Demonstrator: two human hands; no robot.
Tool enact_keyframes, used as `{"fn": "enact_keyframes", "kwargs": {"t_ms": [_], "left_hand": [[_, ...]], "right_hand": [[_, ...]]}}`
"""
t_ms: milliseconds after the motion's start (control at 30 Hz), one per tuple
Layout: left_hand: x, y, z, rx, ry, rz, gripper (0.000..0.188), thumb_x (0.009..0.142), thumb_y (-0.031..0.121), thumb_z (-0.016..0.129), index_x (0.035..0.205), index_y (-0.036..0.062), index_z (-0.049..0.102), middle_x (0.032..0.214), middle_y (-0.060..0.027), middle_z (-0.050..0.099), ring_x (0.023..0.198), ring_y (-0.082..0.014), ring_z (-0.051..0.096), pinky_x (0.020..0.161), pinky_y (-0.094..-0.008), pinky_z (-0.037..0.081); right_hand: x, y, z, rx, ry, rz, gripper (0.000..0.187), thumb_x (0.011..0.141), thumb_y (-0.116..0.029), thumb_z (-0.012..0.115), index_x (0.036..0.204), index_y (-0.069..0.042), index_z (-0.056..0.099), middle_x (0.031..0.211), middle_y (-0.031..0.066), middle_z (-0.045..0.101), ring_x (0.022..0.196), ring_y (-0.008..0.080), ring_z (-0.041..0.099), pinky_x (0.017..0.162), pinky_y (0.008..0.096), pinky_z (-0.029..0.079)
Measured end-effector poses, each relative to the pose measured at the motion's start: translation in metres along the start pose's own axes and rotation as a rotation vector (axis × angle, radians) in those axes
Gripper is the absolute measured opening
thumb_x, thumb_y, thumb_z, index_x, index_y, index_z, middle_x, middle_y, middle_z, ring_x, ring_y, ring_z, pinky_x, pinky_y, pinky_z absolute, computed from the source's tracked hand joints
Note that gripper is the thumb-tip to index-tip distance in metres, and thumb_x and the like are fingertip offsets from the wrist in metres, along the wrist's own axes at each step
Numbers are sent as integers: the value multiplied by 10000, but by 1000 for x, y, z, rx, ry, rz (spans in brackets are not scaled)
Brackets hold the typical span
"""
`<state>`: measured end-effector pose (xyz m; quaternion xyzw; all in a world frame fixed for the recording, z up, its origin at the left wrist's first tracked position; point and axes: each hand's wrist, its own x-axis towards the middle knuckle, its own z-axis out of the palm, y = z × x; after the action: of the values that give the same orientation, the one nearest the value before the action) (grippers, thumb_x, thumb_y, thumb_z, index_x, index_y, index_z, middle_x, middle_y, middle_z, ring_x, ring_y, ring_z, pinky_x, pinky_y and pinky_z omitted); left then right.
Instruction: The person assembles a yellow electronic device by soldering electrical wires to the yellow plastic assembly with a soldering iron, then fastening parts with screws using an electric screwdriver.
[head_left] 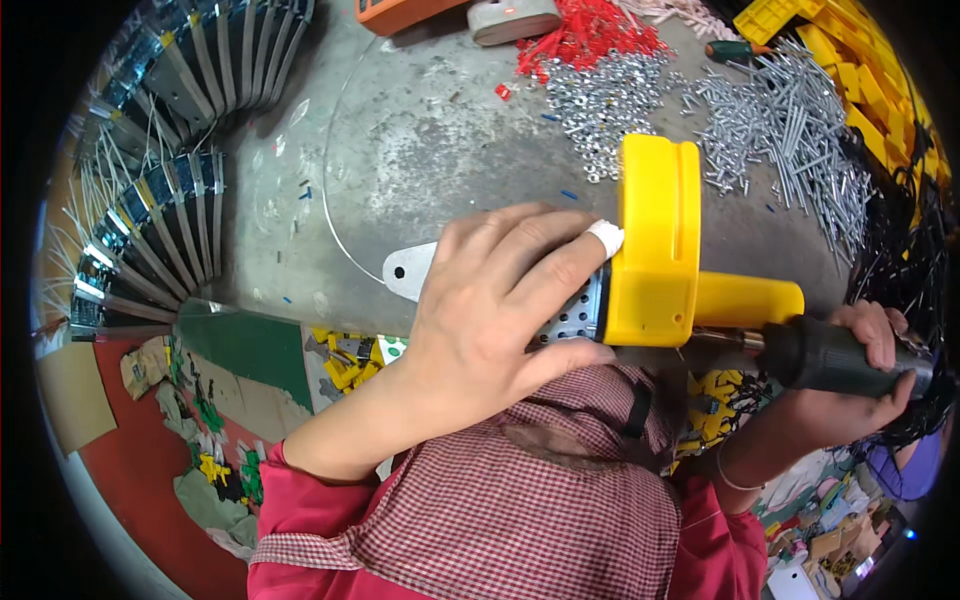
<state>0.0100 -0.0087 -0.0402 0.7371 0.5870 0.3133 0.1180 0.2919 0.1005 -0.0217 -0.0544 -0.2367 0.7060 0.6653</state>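
Checked red-and-white cloth over the person's lap lies closest, and just above it the left hand is clamped over the perforated grey metal barrel of a tool with a bright yellow plastic housing, one fingertip wrapped in white tape. Beyond its fingers a flat grey metal blade sticks out. To the right, the right hand grips a black powered driver pressed into the yellow handle end, so fastening looks under way, not finished. Farther beyond the hands, the grey desk carries loose silver nuts, long screws and red plastic pieces; finished-looking blades fan out to the left.
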Motion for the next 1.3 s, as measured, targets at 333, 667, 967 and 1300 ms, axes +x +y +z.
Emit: {"fn": "enact_keyframes", "kwargs": {"t_ms": [333, 667, 967, 1300], "left_hand": [[-1, 2, 1, -3, -5, -21, 725, 684, 427, 790, 1249, 40, 552, 1192, -165, 590, 1086, -360, 555, 930, -444, 407], [-1, 1, 3, 16, -25, -46, 715, 691, 412, 793, 1233, 15, 549, 1192, -178, 592, 1080, -354, 565, 942, -439, 413], [2, 2, 5, -30, -6, -77, 697, 668, 402, 792, 1228, 53, 565, 1189, -161, 586, 1078, -359, 556, 907, -463, 397], [11, -1, -21, -343, -63, -246, 676, 672, 266, 828, 1247, 45, 548, 1172, -158, 603, 1075, -347, 588, 890, -425, 465]], "right_hand": [[-8, 11, -9, 160, 99, 16, 346, 844, -218, 593, 1066, -25, 412, 785, 12, 471, 750, 142, 509, 814, 335, 436], [-11, 16, -6, 159, 89, -53, 360, 860, -258, 584, 1068, -31, 399, 772, -6, 416, 724, 126, 460, 781, 326, 429], [-9, 19, -4, 169, 129, -65, 351, 876, -304, 554, 1069, -44, 419, 777, -13, 414, 715, 109, 442, 769, 305, 414], [-15, 24, -4, 188, 78, -56, 376, 889, -248, 557, 1132, -18, 385, 804, 8, 396, 758, 128, 439, 812, 328, 414]]}}
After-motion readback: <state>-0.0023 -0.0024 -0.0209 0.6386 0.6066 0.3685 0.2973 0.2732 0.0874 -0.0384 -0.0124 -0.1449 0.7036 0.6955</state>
